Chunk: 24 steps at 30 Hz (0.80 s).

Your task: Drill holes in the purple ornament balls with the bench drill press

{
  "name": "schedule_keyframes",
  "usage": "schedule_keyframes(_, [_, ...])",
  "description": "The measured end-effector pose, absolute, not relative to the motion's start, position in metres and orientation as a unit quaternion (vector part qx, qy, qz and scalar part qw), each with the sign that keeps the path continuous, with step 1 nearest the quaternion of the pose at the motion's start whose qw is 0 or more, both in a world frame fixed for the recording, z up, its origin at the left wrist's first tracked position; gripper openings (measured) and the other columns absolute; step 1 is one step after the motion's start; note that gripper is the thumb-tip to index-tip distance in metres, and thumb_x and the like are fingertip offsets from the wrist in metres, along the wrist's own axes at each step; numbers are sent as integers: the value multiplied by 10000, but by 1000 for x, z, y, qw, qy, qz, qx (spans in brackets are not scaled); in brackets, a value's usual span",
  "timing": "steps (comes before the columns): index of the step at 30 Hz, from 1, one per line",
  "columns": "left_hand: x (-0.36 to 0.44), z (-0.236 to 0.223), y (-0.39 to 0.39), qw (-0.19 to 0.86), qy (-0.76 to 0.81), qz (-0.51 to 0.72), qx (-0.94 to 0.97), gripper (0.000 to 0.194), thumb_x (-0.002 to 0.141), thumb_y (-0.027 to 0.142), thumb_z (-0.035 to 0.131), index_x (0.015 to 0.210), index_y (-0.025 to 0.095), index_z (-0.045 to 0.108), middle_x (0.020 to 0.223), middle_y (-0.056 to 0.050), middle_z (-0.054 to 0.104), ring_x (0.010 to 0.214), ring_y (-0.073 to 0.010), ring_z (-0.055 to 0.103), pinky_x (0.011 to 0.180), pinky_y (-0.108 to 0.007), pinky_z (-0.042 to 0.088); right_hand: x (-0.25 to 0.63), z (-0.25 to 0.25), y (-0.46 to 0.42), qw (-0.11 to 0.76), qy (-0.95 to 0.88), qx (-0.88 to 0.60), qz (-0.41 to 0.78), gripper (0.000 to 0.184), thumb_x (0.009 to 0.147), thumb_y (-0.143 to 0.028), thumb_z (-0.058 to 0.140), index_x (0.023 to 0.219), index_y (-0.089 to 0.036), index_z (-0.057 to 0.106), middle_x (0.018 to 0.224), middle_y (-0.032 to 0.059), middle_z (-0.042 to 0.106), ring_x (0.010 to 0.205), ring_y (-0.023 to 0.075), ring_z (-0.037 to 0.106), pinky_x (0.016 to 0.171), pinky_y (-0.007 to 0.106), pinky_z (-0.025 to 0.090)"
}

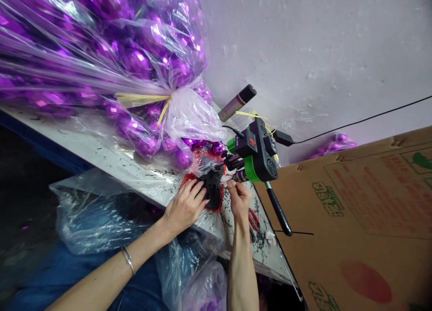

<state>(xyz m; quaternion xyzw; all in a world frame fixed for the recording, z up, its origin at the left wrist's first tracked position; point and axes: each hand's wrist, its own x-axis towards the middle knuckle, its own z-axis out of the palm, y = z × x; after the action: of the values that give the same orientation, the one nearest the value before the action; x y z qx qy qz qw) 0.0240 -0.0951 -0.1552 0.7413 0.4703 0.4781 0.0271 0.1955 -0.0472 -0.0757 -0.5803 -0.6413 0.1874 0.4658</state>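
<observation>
My left hand (189, 205) lies with its fingers stretched and a little apart, their tips on a black mass (212, 189) over a red-rimmed tray (220, 204). Whether the black mass is one piece or many is unclear. My right hand (239, 198) is closed, thumb and forefinger pinched at a small whitish piece (225, 178). That pinch is right by the tip of a black and green machine (258, 153) with a red switch. A lever with a black grip (279, 212) slants down from the machine. Clear plastic (207, 164) lies behind the black mass.
Tied clear bags of shiny purple balls (135, 63) fill the back left. A cylindrical bottle (238, 102) stands by the wall. Red-handled pliers (254, 220) and black scraps lie on the white table (155, 178). A large cardboard box (354, 221) borders the right.
</observation>
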Motion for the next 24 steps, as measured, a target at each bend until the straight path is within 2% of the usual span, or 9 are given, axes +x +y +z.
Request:
schedule_keyframes(5, [25,-157,-95,48,470,483,737,300,999,276,583,1213,129,735,1277,-175,726,1253,-334,630,1054,-514,549,209,-71,-65,313,-781,-534,87,278,956,-415,568,955,-245,788,963,70,772,882,194,705,809,338,581])
schedule_keyframes(7, [26,-157,-95,45,468,482,739,296,998,274,585,1205,128,737,1272,-175,728,1253,-333,632,1053,-512,551,217,-67,-73,321,-768,-553,43,283,969,-397,551,1000,-244,787,1018,87,772,942,205,712,863,356,581])
schedule_keyframes(9, [26,-157,-95,38,470,482,739,290,999,272,583,1192,124,741,1266,-179,729,1251,-336,633,1049,-518,553,221,-61,-80,376,-713,-592,15,291,972,-416,561,1018,-228,778,1024,89,766,944,208,708,877,362,573])
schedule_keyframes(11, [26,-157,-95,34,474,483,736,289,1001,272,577,1182,121,743,1261,-182,730,1245,-339,635,1043,-524,557,219,-54,-82,422,-668,-612,30,299,966,-444,582,1025,-215,766,1015,79,758,894,198,696,843,347,567])
schedule_keyframes(13, [26,-156,-95,32,476,482,735,290,1004,276,571,1182,123,742,1255,-179,732,1239,-337,638,1037,-522,563,208,-51,-79,431,-669,-602,56,281,960,-445,600,982,-214,758,966,62,749,841,183,677,798,325,558])
schedule_keyframes(16, [24,-154,-94,20,470,481,740,288,1005,278,569,1172,120,743,1232,-172,740,1220,-331,649,1016,-503,580,190,-58,-74,404,-723,-559,23,232,971,-374,587,953,-221,761,943,68,741,881,193,678,818,335,563])
schedule_keyframes(19, [21,-151,-93,-3,468,487,737,283,1005,272,568,1142,100,747,1192,-174,754,1182,-327,672,1015,-498,585,188,-71,-80,347,-772,-530,-49,274,991,-255,511,1093,-226,764,1037,110,746,959,214,699,856,369,582])
schedule_keyframes(22, [16,-146,-92,5,454,510,731,270,1009,268,565,1149,125,747,1179,-158,763,1175,-303,686,1058,-504,564,197,-79,-103,282,-794,-530,-92,329,989,-195,488,1192,-231,744,1039,120,749,946,221,709,829,380,605])
schedule_keyframes(24, [14,-139,-95,39,435,534,724,273,1012,292,571,1164,147,745,1176,-142,769,1168,-291,695,1071,-506,556,197,-81,-125,296,-784,-536,-105,365,991,-170,489,1272,-247,708,1065,118,752,973,220,716,839,379,618])
